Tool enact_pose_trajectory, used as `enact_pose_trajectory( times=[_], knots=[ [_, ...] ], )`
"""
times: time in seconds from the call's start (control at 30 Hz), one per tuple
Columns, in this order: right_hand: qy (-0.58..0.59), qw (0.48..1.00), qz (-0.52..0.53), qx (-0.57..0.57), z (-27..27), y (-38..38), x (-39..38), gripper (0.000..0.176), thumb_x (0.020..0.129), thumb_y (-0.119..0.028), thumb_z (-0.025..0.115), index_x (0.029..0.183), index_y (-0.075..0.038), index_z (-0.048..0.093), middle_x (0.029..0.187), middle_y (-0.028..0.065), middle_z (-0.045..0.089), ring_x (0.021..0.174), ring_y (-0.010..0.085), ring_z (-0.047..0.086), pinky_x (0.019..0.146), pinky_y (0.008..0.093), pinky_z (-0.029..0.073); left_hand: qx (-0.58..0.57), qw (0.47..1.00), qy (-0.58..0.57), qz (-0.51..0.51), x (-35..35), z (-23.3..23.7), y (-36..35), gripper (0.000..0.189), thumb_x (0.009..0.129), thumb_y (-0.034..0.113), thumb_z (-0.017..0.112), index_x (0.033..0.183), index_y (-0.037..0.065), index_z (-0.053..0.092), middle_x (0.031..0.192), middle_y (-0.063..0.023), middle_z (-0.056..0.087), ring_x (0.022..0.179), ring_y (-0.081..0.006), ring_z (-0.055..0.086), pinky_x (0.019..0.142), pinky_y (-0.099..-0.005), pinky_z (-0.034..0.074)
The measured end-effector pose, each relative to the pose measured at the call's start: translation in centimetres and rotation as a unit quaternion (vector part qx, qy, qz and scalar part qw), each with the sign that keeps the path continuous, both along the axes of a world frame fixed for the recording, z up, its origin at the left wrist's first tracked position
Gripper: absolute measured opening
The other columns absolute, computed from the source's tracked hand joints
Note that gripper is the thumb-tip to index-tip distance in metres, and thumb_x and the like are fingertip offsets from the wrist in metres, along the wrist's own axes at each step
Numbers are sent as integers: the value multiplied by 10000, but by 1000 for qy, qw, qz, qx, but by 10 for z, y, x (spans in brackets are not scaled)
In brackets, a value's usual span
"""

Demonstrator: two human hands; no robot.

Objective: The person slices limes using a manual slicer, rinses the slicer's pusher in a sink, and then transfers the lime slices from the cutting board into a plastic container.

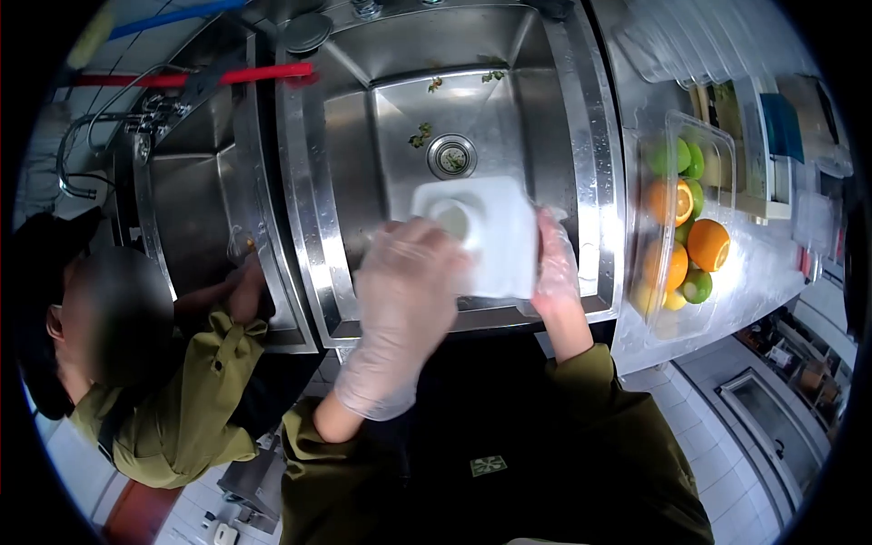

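Note:
Over the near part of the steel sink [354, 154] I hold a white, squarish plastic container [509, 236] with a round, neck-like part [454, 220]. My right hand [556, 263], in a clear glove, grips the container's right side. My left hand [411, 282], also in a clear glove, is at the container's left side, beside the round part. Its fingers look curled together but are blurred, and whatever is in them is hidden. Behind the container, the drain [451, 158] and bits of green scrap [420, 135] show on the sink floor.
On the right counter, a clear bin [677, 127] holds oranges and green citrus; clear containers [708, 41] are stacked behind. To the left, a co-worker [182, 409] reaches into a second sink [191, 195]. A red-handled tool [263, 73] crosses above that sink.

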State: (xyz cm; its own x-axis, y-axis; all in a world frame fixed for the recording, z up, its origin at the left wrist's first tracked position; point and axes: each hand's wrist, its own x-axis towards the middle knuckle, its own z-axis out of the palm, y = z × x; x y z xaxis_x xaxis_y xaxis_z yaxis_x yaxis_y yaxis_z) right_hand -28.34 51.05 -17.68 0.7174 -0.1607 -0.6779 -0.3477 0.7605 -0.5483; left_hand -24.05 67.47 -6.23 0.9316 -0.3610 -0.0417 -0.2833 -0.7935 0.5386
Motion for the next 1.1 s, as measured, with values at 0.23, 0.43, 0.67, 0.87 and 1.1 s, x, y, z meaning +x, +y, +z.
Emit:
enact_pose_trajectory(
  times=[0.23, 0.43, 0.67, 0.87, 1.1],
  knots=[
    [-107, 986, 76, -106, -1, -30, -19, 780, 842, -601, 499, 1389, -59, 371, 1438, 130, 376, 1277, 255, 389, 1043, 397, 268, 90, 996, 2, -14, 55, -81, -2, 97, 786, 158, 637, 826, 70, 634, 944, -81, 607, 916, -304, 578, 777, -407, 494],
    [-148, 970, 116, -156, 1, -40, -25, 768, 849, -587, 527, 1354, -22, 408, 1384, 142, 450, 1217, 258, 467, 985, 350, 356, 154, 985, -56, -45, 126, -204, -30, 115, 785, 190, 637, 818, 80, 637, 949, -54, 620, 891, -273, 599, 719, -400, 515],
    [-89, 985, 76, -128, 10, -42, -26, 546, 873, -392, 617, 1237, 5, 526, 1274, 141, 549, 1076, 248, 570, 912, 345, 408, 259, 953, -146, -60, 158, -308, -75, 101, 753, 162, 613, 832, 106, 644, 833, -24, 642, 871, -187, 597, 660, -337, 484],
    [-113, 956, 53, -264, 33, -31, 37, 791, 751, -586, 681, 1248, -3, 485, 1213, 164, 577, 1058, 306, 584, 901, 418, 470, 309, 942, -120, -41, 168, -327, -64, 114, 758, 115, 592, 853, 134, 651, 884, 7, 627, 942, -185, 581, 658, -331, 467],
    [-242, 797, 90, -545, 62, -25, 225, 336, 921, -295, 504, 1115, -40, 602, 995, 138, 638, 939, 228, 595, 807, 345, 455, 87, 989, 28, 116, 141, -248, -45, 187, 860, 177, 545, 993, 91, 644, 991, -101, 625, 906, -290, 623, 741, -399, 539]
  ],
)
